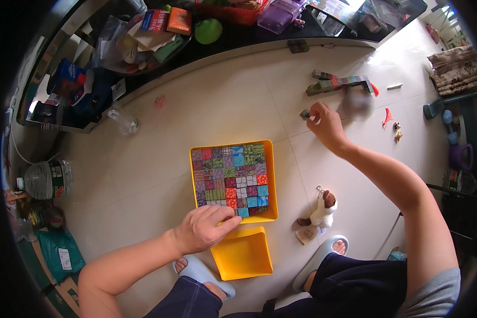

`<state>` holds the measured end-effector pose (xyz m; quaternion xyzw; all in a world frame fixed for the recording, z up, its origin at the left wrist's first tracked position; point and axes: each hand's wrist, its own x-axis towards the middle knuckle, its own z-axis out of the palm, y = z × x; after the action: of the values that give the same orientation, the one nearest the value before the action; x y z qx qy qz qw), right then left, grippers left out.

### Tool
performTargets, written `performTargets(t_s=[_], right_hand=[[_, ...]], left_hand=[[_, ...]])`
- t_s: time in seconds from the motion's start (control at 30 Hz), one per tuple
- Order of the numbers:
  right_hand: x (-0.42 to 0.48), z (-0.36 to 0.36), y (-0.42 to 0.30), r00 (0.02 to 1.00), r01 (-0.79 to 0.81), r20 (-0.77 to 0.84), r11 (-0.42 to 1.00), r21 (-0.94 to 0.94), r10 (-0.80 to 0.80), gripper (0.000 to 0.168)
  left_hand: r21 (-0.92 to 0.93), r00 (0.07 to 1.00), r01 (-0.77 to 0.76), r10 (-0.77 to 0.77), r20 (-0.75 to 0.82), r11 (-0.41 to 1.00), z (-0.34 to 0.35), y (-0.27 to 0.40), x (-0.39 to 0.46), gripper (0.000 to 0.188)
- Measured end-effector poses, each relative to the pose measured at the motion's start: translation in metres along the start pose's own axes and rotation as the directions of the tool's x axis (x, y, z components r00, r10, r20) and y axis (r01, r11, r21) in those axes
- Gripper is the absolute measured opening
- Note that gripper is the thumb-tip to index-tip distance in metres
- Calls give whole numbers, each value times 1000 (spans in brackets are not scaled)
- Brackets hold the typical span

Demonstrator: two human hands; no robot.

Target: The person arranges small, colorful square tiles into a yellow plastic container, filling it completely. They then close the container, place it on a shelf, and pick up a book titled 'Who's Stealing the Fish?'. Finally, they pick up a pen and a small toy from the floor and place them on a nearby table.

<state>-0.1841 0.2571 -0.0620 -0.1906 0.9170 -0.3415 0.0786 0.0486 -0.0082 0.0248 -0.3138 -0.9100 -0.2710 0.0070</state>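
Note:
My left hand (206,226) rests over the bottom edge of a yellow plastic tray (275,179), its fingertips at small patterned blocks (229,172) that lie in rows inside; what those fingers grip is hidden. Below it an empty smaller yellow tray (244,256) lies on the floor. Further up and to the right, my right hand (323,123) pinches a small patterned block (305,115) above the tiles. Just beyond that hand are rows of similar blocks (334,83) and a rounded greyish object (358,104), too blurred to name.
A plush toy (324,210) lies beside my slippered foot. Red tassel (387,117) and small figurines (398,133) are at the right. A crumpled clear plastic bottle (123,121) lies at the left. A low black cabinet (238,37) holding clutter spans the top; a large water bottle (47,179) is at far left.

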Motion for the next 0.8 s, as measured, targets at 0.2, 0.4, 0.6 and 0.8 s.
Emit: performTargets(t_s=[0.2,0.4,0.6,0.8], right_hand=[[-74,-18,-118,649,539,355,736,409,-673,23],[-107,10,-121,564,632,523,742,225,-639,17],[-104,15,-115,506,736,525,660,151,-684,12],[-76,-2,-78,755,581,209,782,225,-621,11]], left_hand=[[-33,999,26,-25,26,999,2,-7,1,23],[7,1000,-11,11,4,1000,1,-6,6,22],[-8,998,-46,46,32,999,6,-2,4,25],[50,995,-94,93,33,994,15,0,19,30]])
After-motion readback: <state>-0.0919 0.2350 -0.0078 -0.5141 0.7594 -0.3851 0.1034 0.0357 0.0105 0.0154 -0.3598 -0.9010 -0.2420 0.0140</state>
